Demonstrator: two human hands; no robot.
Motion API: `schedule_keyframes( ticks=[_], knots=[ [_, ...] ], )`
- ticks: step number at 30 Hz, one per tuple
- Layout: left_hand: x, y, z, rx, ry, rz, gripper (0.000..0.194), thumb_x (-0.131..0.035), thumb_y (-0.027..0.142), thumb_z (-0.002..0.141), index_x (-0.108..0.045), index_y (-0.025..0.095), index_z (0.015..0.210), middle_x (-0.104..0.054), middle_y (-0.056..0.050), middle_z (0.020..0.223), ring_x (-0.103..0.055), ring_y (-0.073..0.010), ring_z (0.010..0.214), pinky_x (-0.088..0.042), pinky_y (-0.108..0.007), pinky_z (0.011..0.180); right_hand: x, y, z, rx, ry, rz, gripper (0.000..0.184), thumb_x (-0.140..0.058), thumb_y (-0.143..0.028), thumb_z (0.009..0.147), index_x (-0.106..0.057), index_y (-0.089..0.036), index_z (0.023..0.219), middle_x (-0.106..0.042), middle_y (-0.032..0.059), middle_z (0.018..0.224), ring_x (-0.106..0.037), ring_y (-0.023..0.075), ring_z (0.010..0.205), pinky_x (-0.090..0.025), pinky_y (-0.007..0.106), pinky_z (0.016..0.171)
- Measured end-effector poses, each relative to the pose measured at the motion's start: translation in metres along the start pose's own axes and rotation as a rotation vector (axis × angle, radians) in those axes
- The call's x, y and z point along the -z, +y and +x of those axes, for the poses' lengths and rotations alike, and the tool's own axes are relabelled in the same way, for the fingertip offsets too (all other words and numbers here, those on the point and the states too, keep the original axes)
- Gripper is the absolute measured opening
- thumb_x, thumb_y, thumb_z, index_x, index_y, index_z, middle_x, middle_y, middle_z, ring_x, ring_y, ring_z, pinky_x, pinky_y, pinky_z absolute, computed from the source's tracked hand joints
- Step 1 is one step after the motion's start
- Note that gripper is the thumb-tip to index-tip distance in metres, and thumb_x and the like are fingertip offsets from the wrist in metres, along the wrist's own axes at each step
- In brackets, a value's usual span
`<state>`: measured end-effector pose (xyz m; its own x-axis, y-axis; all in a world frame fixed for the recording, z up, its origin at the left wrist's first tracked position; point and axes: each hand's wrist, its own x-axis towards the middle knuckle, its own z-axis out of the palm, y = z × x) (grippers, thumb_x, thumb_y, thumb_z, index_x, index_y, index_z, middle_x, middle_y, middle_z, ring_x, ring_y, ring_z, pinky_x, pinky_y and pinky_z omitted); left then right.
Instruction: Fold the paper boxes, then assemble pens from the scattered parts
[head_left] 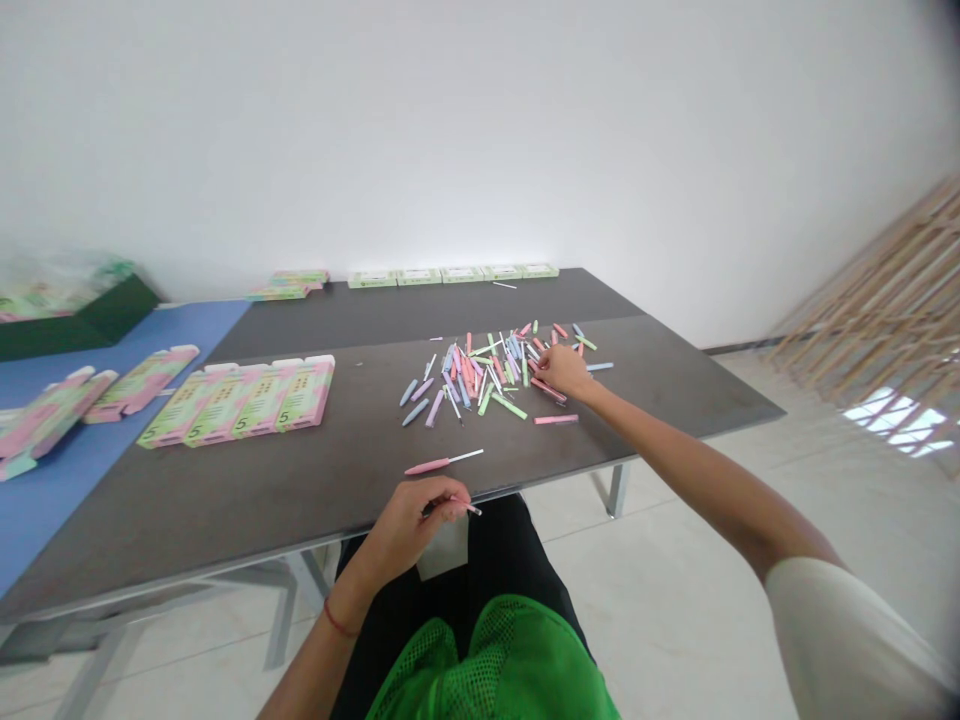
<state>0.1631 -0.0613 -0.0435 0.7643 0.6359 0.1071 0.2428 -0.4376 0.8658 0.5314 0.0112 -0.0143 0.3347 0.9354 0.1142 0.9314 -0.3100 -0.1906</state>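
Your green mesh vest (487, 660) lies nearest, and just above it your left hand (409, 525) is curled closed around a slim pick (472, 509) at the edge of the dark surface (315, 490), where a loose grip could drop it to the floor (675, 570). Your right hand (564, 370) is partly open at the pile of pastel-handled picks (480, 370), though whether it holds one is unclear; a careless sweep could scatter them off the surface.

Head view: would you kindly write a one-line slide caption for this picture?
Left hand holds a pastel stick while right hand touches a pile of sticks on a dark table.
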Motion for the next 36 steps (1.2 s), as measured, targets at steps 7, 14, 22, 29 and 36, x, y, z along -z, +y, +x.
schedule_keyframes(
  ticks=[7,14,22,29,36],
  knots=[
    [0.0,0.002,0.0,0.003,0.018,-0.047,0.018,-0.061,0.025,0.096,-0.073,0.015,0.088,-0.066,0.0,0.076,-0.056,-0.0127,0.069,-0.039,-0.022,0.064,0.025,-0.006,-0.008,-0.043,0.078,0.016,0.017,-0.067,-0.02,0.086,-0.081,-0.013,0.092,-0.08,0.0174,0.101,-0.073,0.0324,0.105,-0.052,0.043,0.097],
    [-0.001,0.007,-0.003,-0.028,0.111,-0.073,0.019,-0.061,0.027,0.095,-0.072,0.015,0.086,-0.068,-0.002,0.074,-0.061,-0.014,0.068,-0.046,-0.022,0.066,0.068,0.001,-0.069,0.223,-0.1,0.654,0.026,-0.076,-0.037,0.08,-0.082,-0.016,0.095,-0.079,0.0068,0.08,-0.072,0.0211,0.072,-0.06,0.035,0.073],
    [0.014,0.064,-0.008,-0.186,0.456,0.248,0.013,-0.062,0.027,0.099,-0.072,0.019,0.097,-0.078,-0.002,0.091,-0.07,-0.0142,0.076,-0.051,-0.022,0.075,0.08,-0.036,-0.152,0.281,-0.07,1.058,0.039,-0.093,-0.032,0.065,-0.08,-0.02,0.1,-0.078,0.0057,0.092,-0.073,0.0213,0.084,-0.063,0.043,0.086],
    [0.013,0.1,-0.013,-0.287,0.569,0.415,0.008,-0.063,0.023,0.1,-0.07,0.019,0.099,-0.076,0.001,0.088,-0.07,-0.0113,0.078,-0.05,-0.019,0.078,0.094,-0.064,-0.187,0.456,0.028,0.913,0.014,-0.082,-0.022,0.081,-0.081,-0.025,0.095,-0.077,0.0036,0.094,-0.071,0.0199,0.086,-0.058,0.037,0.08],
    [0.009,0.101,-0.017,-0.296,0.529,0.419,0.01,-0.061,0.024,0.101,-0.069,0.019,0.099,-0.076,-0.001,0.09,-0.07,-0.0127,0.08,-0.05,-0.021,0.078,0.086,-0.07,-0.195,0.408,-0.11,1.061,0.011,-0.084,-0.03,0.08,-0.084,-0.026,0.091,-0.076,0.0056,0.093,-0.07,0.0196,0.082,-0.058,0.035,0.072]
  ],
)
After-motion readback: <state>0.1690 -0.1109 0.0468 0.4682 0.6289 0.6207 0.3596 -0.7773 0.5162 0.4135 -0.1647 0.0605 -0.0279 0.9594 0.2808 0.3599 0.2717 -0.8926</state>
